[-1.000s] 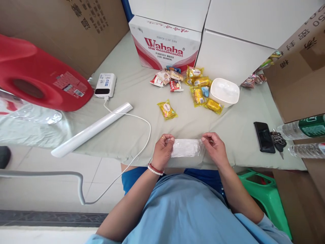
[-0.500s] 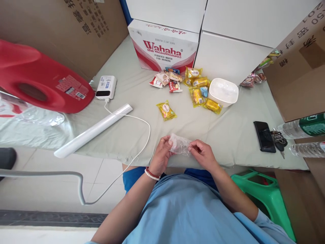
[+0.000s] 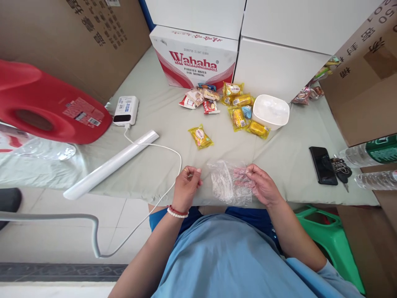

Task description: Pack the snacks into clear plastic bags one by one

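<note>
Your right hand (image 3: 262, 186) pinches a crumpled clear plastic bag (image 3: 228, 184), which hangs leftward from its fingers; your left hand (image 3: 186, 186), loosely curled and empty, sits just beside it.

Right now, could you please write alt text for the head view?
The right hand holds a clear plastic bag over the table edge, with the left hand beside it; yellow snack packets lie beyond.

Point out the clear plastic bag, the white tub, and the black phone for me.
clear plastic bag (image 3: 228, 184): head view, on its crinkled middle, left of the right hand (image 3: 263, 188) holding it.
white tub (image 3: 271, 111): head view, on its top face.
black phone (image 3: 323, 165): head view, on its dark screen.
</note>
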The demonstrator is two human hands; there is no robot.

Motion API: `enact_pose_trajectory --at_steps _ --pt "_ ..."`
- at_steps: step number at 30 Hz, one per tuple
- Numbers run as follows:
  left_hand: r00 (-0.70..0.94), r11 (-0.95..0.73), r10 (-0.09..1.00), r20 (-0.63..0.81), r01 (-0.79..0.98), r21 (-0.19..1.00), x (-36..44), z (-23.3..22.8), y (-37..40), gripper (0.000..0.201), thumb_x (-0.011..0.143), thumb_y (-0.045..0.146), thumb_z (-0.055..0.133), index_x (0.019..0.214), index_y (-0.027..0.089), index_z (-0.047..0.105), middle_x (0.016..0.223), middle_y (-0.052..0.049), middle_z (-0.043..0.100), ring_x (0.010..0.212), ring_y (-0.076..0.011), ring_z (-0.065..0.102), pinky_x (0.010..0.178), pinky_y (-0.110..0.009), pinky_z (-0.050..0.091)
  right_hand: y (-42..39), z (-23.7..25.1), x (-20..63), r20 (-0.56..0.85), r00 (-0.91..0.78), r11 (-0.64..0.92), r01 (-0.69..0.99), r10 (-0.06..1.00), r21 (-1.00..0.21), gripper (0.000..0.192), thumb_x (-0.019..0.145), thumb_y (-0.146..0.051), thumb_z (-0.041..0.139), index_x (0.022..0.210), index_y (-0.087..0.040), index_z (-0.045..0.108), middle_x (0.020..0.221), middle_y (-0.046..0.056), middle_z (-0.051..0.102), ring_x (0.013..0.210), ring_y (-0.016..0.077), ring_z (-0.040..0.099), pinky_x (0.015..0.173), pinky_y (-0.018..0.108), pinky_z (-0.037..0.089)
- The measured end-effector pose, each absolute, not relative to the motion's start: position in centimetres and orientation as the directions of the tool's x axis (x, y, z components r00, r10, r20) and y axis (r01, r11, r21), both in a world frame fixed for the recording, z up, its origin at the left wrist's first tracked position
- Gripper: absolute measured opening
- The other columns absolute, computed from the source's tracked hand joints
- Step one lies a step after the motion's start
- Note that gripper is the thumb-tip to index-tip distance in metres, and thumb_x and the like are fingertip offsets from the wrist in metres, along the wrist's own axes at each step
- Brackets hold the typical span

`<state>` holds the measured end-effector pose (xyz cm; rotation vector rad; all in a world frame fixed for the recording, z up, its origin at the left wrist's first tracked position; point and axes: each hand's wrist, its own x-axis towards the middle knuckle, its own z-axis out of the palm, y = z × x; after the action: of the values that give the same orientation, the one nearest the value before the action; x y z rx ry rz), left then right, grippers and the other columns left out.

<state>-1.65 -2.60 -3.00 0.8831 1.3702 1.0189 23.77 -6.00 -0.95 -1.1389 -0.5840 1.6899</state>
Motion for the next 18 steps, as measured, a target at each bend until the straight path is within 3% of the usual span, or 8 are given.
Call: enact_pose_trajectory --at_steps 4,7,10,13,16,18 --pt "0.219 0.487 0.865 -0.451 -0.161 0.858 0.8 -1.4 -4.5 0.06 0.078 0.069 0.075 0.111 0.022 0.059 0.111 -0.006 0.066 0.095 -0.0218 0.07 0.076 -0.035 0.06 -6.4 -1.3 22.6 -0.411 -0.177 -0.433 -0.57 0.894 -0.698 0.021 0.079 -0.034 0.079 0.086 -0.025 0.062 0.089 0.003 0.073 0.09 0.0249 0.07 0.084 0.041 0.057" --pt "0.359 0.542 0.826 -0.433 -0.299 0.786 2.9 -0.8 -5.1 0.077 0.072 0.065 0.083 0.131 0.023 0.057 0.13 -0.012 0.065 0.113 -0.0273 0.067 0.091 -0.04 0.057 -6.7 -1.5 21.9 -0.373 -0.229 -0.436 -0.562 0.899 -0.703 0.02 0.079 -0.034 0.078 0.084 -0.023 0.062 0.081 0.0 0.068 0.078 0.0205 0.067 0.078 0.036 0.056" --pt "0.333 0.529 0.845 -0.42 -0.401 0.747 3.7 -0.9 -4.5 0.066 0.07 0.05 0.091 0.122 0.02 0.064 0.114 -0.008 0.073 0.107 -0.0245 0.068 0.095 -0.037 0.053 -6.8 -1.1 22.0 -0.334 -0.257 -0.42 -0.49 0.907 -0.764 0.022 0.078 -0.036 0.08 0.08 -0.022 0.063 0.075 0.0 0.064 0.073 0.0179 0.064 0.074 0.032 0.054" --pt "0.39 0.612 0.789 -0.474 -0.435 0.66 3.1 -1.0 -3.8 0.049 0.071 0.038 0.091 0.109 0.017 0.07 0.097 -0.006 0.076 0.09 -0.0224 0.072 0.088 -0.036 0.055 -6.7 -0.4 22.9 -0.306 -0.207 -0.369 -0.46 0.929 -0.808 0.024 0.077 -0.039 0.08 0.077 -0.024 0.062 0.076 0.001 0.067 0.079 0.0224 0.068 0.082 0.038 0.056" --pt "0.412 0.616 0.786 -0.462 -0.448 0.648 2.0 -1.2 -3.4 0.039 0.067 0.031 0.093 0.097 0.015 0.074 0.087 -0.004 0.076 0.082 -0.0187 0.072 0.083 -0.032 0.055 -6.5 0.0 24.4 -0.321 -0.116 -0.336 -0.48 0.94 -0.811 0.026 0.076 -0.041 0.08 0.078 -0.024 0.06 0.088 0.005 0.074 0.091 0.0275 0.072 0.089 0.046 0.057" --pt "0.377 0.578 0.816 -0.439 -0.485 0.657 1.4 -1.3 -3.3 0.037 0.065 0.026 0.093 0.095 0.016 0.075 0.09 -0.004 0.077 0.087 -0.0188 0.072 0.087 -0.033 0.056 -6.4 0.0 25.4 -0.342 -0.041 -0.318 -0.486 0.939 -0.814 0.027 0.075 -0.041 0.08 0.079 -0.024 0.06 0.096 0.006 0.076 0.092 0.0275 0.073 0.085 0.046 0.06"
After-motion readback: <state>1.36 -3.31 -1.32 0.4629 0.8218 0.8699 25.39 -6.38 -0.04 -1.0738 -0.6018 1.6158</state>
